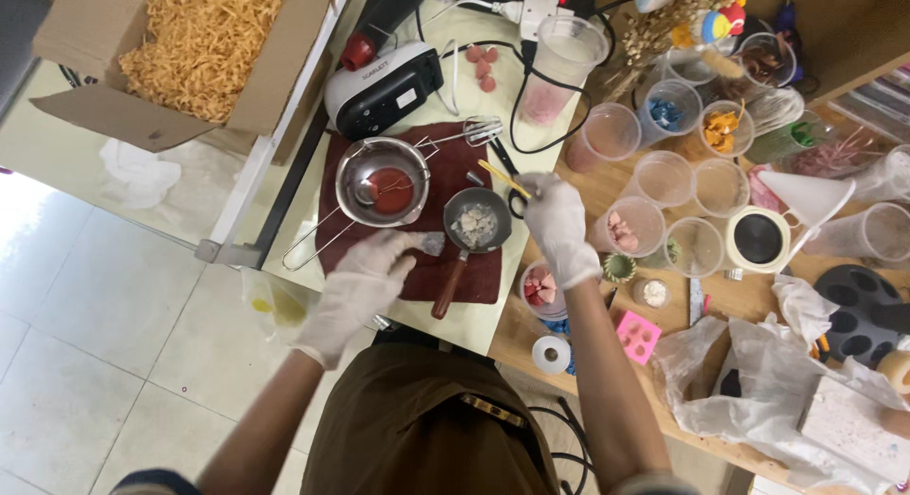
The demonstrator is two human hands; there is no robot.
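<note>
Near edge, right side: clear plastic bags [758, 381], pink silicone mould [638, 336], roll of white tape [551, 354], dark muffin tray [858, 310].

Left hand [365, 277], white glove, over the near-left part of the dark red mat [332, 192]. Fingers pinched together on a small pale chunk [431, 243], held just left of the small pan.

Small pan [477, 222] sits on the mat, wooden handle [448, 286] pointing near. Pale flaky pieces inside.

Right hand [557, 225], also gloved, just right of the pan. Closed around a thin yellow stick [503, 178] whose tip angles far-left over the pan rim. Black scissors partly hidden under this hand.

Left of the pan: steel bowl [383, 181] with red liquid, resting on a wire holder. Whisk [469, 132] just beyond.

Right of the hands: cluster of clear plastic cups [664, 177], some with pink, blue or orange bits.

Far: black-and-white appliance [384, 87], tall measuring cup [559, 68] with pink contents. Far left, off the table: cardboard box [190, 49] of shredded yellow paper.
</note>
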